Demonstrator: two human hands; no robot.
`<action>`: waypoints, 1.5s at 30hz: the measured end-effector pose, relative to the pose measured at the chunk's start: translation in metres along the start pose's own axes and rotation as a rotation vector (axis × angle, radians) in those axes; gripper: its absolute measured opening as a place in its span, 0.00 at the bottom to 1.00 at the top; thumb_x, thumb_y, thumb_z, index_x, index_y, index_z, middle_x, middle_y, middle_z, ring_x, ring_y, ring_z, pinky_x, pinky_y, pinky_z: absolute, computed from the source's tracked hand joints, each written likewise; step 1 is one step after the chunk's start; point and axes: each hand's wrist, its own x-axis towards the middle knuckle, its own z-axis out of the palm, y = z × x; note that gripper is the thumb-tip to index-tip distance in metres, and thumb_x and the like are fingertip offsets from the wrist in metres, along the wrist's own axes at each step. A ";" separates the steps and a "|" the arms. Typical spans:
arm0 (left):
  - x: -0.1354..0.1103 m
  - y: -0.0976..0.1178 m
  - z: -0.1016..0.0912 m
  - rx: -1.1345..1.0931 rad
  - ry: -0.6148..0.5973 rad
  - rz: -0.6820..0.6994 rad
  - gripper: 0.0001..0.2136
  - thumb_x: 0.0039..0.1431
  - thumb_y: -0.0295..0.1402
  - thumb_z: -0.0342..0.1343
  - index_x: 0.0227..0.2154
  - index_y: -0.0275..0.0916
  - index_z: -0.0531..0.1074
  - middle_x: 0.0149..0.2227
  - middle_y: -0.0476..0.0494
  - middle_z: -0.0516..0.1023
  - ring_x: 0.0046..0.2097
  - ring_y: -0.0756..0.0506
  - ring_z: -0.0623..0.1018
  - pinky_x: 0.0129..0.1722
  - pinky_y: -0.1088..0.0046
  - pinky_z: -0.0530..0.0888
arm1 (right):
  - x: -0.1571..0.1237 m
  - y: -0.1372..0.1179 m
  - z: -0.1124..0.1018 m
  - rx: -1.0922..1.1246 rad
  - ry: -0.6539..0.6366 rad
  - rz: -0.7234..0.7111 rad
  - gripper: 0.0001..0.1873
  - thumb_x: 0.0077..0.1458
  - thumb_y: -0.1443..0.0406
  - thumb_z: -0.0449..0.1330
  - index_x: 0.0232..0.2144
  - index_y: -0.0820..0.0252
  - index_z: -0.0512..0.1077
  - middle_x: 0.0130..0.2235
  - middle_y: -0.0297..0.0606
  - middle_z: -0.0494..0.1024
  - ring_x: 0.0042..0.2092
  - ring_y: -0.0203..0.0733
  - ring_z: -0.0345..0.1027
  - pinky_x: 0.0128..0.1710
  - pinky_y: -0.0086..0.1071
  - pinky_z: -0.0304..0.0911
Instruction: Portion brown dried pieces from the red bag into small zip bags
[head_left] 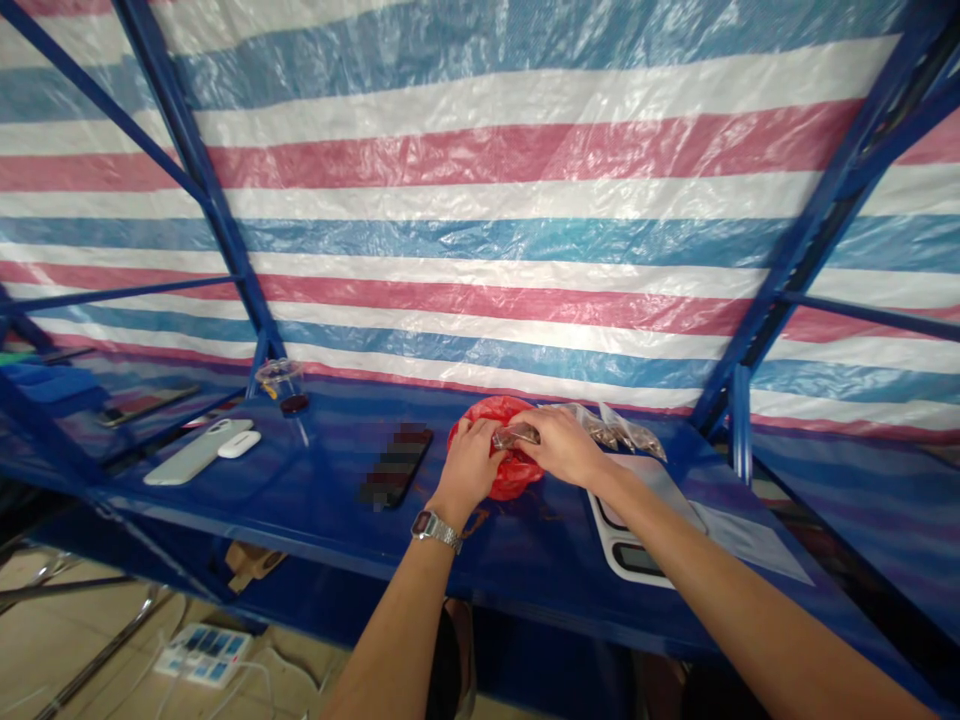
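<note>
Both hands meet over a red plastic bag (516, 482) that lies opened on the blue shelf (330, 510). A small clear bag (516, 436) with brown contents is pinched between them. My left hand (469, 462), with a metal watch on its wrist, grips the bag's left side with closed fingers. From the right, my right hand (564, 445) holds the other side, its fingers curled and partly hidden. More clear bags of brown pieces (619, 432) lie just behind my right hand. Under my right forearm sits a white kitchen scale (630, 562).
A dark phone (417, 452) lies left of the hands. Farther left are a pale phone (191, 455), a white earbud case (240, 444) and a clear cup (281, 380). Paper (750, 545) lies right of the scale. Blue metal posts (795, 250) frame both sides before a striped sheet.
</note>
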 end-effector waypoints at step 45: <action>0.031 0.131 0.056 -0.816 -0.201 0.027 0.22 0.70 0.41 0.51 0.61 0.38 0.72 0.64 0.38 0.73 0.65 0.39 0.73 0.65 0.59 0.70 | -0.116 0.065 -0.064 0.755 0.425 0.482 0.20 0.60 0.49 0.60 0.39 0.60 0.77 0.38 0.40 0.84 0.39 0.45 0.78 0.40 0.35 0.72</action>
